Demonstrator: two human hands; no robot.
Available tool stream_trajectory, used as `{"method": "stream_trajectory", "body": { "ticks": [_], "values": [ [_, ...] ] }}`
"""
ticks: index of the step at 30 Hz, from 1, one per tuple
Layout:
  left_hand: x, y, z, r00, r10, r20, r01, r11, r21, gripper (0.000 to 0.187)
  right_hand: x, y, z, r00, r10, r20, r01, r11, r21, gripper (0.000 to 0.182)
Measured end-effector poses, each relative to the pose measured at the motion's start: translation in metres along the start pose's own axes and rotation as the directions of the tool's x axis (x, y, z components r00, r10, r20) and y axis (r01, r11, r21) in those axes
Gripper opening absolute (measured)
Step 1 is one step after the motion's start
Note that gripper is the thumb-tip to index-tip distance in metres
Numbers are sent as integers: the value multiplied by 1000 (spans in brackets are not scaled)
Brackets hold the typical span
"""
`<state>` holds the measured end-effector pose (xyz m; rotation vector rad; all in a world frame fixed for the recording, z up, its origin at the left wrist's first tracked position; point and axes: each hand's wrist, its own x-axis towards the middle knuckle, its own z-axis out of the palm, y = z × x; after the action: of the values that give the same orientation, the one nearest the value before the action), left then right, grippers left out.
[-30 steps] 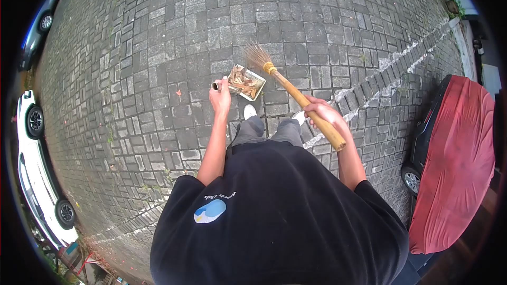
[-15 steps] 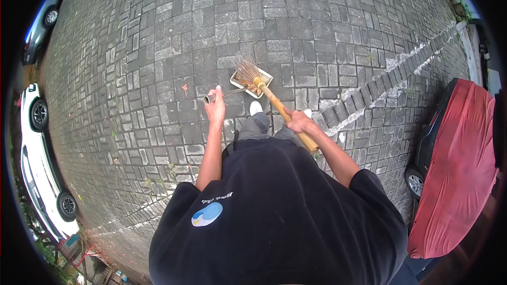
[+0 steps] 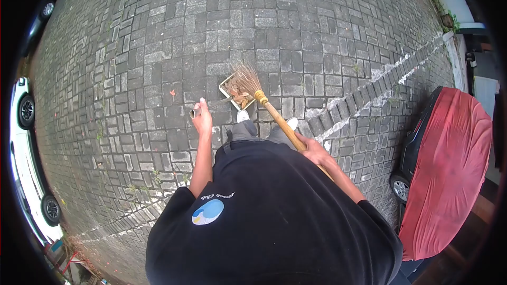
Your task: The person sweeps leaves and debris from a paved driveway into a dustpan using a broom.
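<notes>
My left hand [image 3: 202, 117] is closed round the handle of a dustpan [image 3: 225, 87], thumb on top. The pale-rimmed pan lies on the paving close in front of my shoes and holds brown dry leaves [image 3: 241, 97]. My right hand [image 3: 313, 153] grips the wooden handle of a stick broom [image 3: 280, 121]. The broom's thin bristles fan out over the right side of the pan and past its far edge.
Grey brick paving [image 3: 222, 21] surrounds me, with a pale-edged strip of bricks [image 3: 364, 93] crossing on the right. A small reddish leaf [image 3: 172, 93] lies left of the pan. A white car [image 3: 26, 153] stands left, a red-covered car [image 3: 449, 174] right.
The broom's bristles have shifted off the leaves toward the pan's right side, showing more leaves. My right hand has moved lower and closer to my body. The view has shifted slightly.
</notes>
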<state>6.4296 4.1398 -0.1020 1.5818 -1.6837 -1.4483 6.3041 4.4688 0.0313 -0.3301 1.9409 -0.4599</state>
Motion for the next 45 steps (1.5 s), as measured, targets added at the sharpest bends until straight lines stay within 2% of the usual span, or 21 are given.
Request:
{"method": "stream_trajectory", "body": {
  "ticks": [3,4,7,8,9,13,14,16,19,20,22,25,26,27,28,29,31,33,34,39,45],
  "values": [
    [10,-6,-2,996,-28,-81,17,990,-142,41,-7,2,4,995,-75,-58,81,992,96,70],
    [14,-11,-1,995,-30,-97,16,988,-151,41,-7,0,6,995,-87,-53,91,992,82,70],
    [25,-17,-6,976,-63,-207,22,981,-194,39,-1,-9,12,991,-74,-111,95,975,203,73],
    [27,-16,-11,980,-68,-190,34,984,-173,39,1,-15,12,990,-82,-115,107,968,225,76],
    [27,-13,-16,982,-73,-172,47,987,-152,38,2,-24,11,990,-104,-94,121,971,205,76],
    [21,-4,-49,949,-95,-302,31,977,-212,38,18,-45,6,987,-128,-99,139,983,120,75],
    [22,-8,-56,918,-98,-384,11,975,-222,39,24,-48,2,987,-146,-66,151,986,74,74],
    [18,-17,-84,905,-118,-409,30,976,-215,40,36,-68,-1,976,-216,-22,214,975,-57,74],
    [1,-33,-117,874,-173,-453,85,974,-208,43,50,-107,4,979,-189,80,197,975,-105,75],
    [-2,-45,-126,840,-212,-499,84,960,-265,44,73,-98,12,964,-255,72,263,954,-142,75],
    [-4,-53,-143,787,-258,-561,72,941,-331,44,92,-126,21,951,-289,112,307,929,-206,76],
    [-19,-57,-166,707,-357,-610,213,931,-297,48,123,-170,47,942,-261,212,309,922,-235,75],
    [-20,-57,-173,682,-339,-647,263,940,-215,50,131,-189,57,942,-217,257,277,933,-229,75],
    [-19,-56,-178,667,-349,-658,271,937,-222,50,131,-213,64,940,-134,314,211,951,-227,74],
    [-17,-54,-183,646,-314,-696,250,948,-196,50,151,-218,76,935,-134,330,219,946,-237,74],
    [-15,-51,-189,621,-277,-733,227,959,-170,51,179,-217,91,909,-274,315,363,892,-270,72],
    [-10,-37,-196,559,-318,-766,258,944,-204,52,201,-240,110,847,-420,326,515,802,-303,71],
    [-1,-44,-202,537,-315,-782,312,936,-163,54,215,-268,125,848,-356,393,471,846,-250,69],
    [4,-52,-205,506,-264,-821,288,949,-127,54,227,-291,140,850,-355,388,477,831,-285,67],
    [35,-70,-217,414,-294,-862,250,947,-202,48,291,-344,186,841,-356,407,515,756,-404,66],
    [67,-72,-229,451,-326,-831,293,933,-207,45,344,-380,221,851,-353,389,517,694,-502,63]
  ]
}}
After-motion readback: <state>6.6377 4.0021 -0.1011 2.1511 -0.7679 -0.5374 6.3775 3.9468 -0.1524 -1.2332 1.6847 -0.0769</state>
